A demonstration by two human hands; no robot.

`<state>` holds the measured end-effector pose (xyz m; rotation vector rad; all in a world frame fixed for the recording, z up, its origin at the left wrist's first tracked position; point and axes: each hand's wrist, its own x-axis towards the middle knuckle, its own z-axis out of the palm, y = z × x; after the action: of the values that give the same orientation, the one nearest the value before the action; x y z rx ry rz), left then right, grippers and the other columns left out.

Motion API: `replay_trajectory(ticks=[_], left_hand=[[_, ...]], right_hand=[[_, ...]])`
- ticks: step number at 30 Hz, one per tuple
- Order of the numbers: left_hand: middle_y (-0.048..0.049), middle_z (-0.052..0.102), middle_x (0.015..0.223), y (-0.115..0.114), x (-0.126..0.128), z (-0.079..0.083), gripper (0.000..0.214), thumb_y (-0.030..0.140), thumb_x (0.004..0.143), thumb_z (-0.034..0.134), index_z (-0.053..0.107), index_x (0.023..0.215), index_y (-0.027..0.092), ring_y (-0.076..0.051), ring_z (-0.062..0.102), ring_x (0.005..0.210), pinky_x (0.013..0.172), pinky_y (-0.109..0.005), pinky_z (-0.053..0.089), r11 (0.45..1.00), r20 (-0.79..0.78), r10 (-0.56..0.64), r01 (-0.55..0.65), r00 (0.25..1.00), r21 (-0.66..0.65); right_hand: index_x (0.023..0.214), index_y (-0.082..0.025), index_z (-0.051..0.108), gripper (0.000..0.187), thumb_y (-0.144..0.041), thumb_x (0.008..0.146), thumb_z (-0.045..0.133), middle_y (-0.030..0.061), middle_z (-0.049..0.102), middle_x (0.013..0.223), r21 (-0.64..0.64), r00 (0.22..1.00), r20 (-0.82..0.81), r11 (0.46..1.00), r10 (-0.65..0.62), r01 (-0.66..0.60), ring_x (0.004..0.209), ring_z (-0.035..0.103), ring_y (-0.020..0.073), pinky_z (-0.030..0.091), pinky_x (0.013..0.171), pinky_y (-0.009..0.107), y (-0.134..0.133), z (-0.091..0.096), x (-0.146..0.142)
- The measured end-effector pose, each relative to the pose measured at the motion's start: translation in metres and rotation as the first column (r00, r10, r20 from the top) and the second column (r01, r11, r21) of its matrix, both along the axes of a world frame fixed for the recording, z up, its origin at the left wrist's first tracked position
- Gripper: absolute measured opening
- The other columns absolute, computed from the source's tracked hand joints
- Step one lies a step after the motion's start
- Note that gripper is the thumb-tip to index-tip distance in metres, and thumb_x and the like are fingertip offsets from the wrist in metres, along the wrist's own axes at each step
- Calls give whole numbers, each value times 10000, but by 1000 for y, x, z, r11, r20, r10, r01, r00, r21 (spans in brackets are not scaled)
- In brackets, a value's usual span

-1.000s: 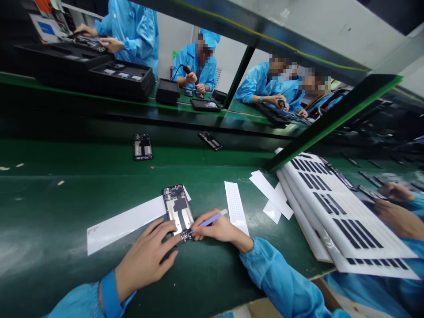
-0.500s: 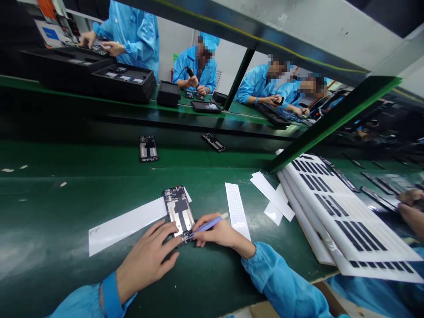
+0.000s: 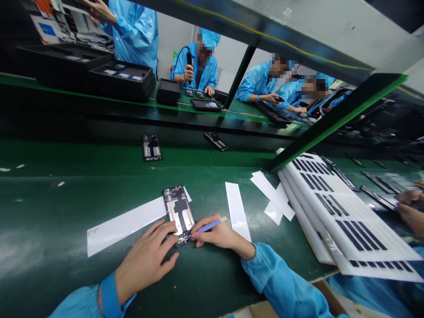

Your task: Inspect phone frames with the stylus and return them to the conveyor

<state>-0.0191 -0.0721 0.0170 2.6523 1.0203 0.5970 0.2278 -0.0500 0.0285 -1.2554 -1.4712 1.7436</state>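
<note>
An opened phone with its circuit boards showing lies at a slant on the green bench, partly over a long white paper strip. My left hand rests at its left side, fingers spread, fingertips touching the lower left edge. In a pinch, my right hand holds a slim purple pen-shaped tool with a pale rear end. Its tip is at the small parts on the phone's lower right end; whether it touches them is too small to tell.
Right of my hand lies a sheet of small stickers, then white paper strips and stacked white boards with black strips. Two opened phones lie farther back. A slanted green post stands right. Co-workers sit beyond black trays.
The two phones farther back have shifted slightly right. The tool's tip has moved slightly, while my left hand stays nearly still. A co-worker at the upper left has raised their hands.
</note>
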Motion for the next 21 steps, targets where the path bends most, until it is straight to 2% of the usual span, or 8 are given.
replay_trajectory(ticks=[8, 10, 11, 13, 15, 17, 19, 21], left_hand=[[-70, 600, 1195, 1, -1, 1, 239, 253, 851, 565, 574, 1088, 226, -242, 575, 1134, 1077, -480, 420, 999, 5, -2, 2, 1000, 33], [-84, 583, 1220, 0, -2, 0, 283, 264, 850, 572, 544, 1128, 222, -248, 567, 1150, 1049, -458, 449, 999, 32, 10, -11, 999, 40], [-96, 564, 1245, -1, -2, 0, 298, 266, 851, 573, 526, 1142, 218, -252, 556, 1168, 1031, -445, 465, 999, 54, 26, -28, 998, 42], [-123, 521, 1283, -3, -4, -1, 275, 252, 858, 559, 499, 1123, 209, -257, 527, 1206, 1003, -422, 483, 996, 122, 72, -79, 990, 46], [-132, 514, 1259, -5, -5, -3, 214, 229, 870, 531, 484, 1078, 211, -248, 524, 1202, 984, -406, 492, 992, 193, 107, -119, 975, 52], [-116, 538, 1187, -5, -6, -5, 160, 223, 887, 504, 480, 1045, 222, -229, 553, 1150, 949, -384, 508, 991, 231, 116, -129, 966, 43], [-95, 558, 1126, -4, -9, -9, 125, 257, 907, 491, 488, 1030, 233, -219, 578, 1096, 912, -372, 526, 991, 237, 126, -134, 963, 16], [-84, 565, 1118, -2, -13, -16, 132, 318, 924, 478, 498, 1027, 238, -224, 585, 1087, 904, -381, 534, 986, 238, 166, -167, 957, -18]], right_hand=[[852, -121, 722, 375, -472, 730, 780, 55, 704, 647, 36, 999, -30, 999, 16, -15, 532, 673, 167, 557, 552, 262, -1, -6, 0], [907, -144, 674, 407, -543, 832, 651, 49, 698, 659, 107, 991, -52, 986, -125, 130, 516, 661, 172, 558, 533, 285, -3, -4, -5], [940, -162, 647, 399, -549, 895, 557, 55, 705, 700, 181, 975, -41, 958, -217, 221, 557, 674, 181, 567, 563, 304, -4, -2, -9], [978, -194, 600, 319, -480, 960, 461, 91, 724, 902, 406, 934, 39, 860, -354, 309, 778, 709, 214, 576, 727, 358, -6, 2, -22], [995, -194, 566, 242, -407, 885, 599, 153, 635, 1219, 627, 906, 172, 753, -387, 202, 1131, 612, 280, 497, 952, 421, -8, 4, -39], [1026, -167, 530, 379, -334, 752, 731, 215, 481, 1397, 738, 882, 296, 674, -366, 32, 1344, 408, 347, 386, 1076, 467, -8, 0, -56], [1055, -143, 504, 428, -244, 709, 734, 247, 443, 1407, 761, 859, 380, 644, -343, -79, 1410, 289, 360, 337, 1111, 479, -7, -5, -69], [1074, -149, 484, 451, -162, 683, 709, 225, 478, 1369, 740, 841, 427, 663, -334, -112, 1391, 331, 336, 363, 1094, 450, -4, -9, -74]])
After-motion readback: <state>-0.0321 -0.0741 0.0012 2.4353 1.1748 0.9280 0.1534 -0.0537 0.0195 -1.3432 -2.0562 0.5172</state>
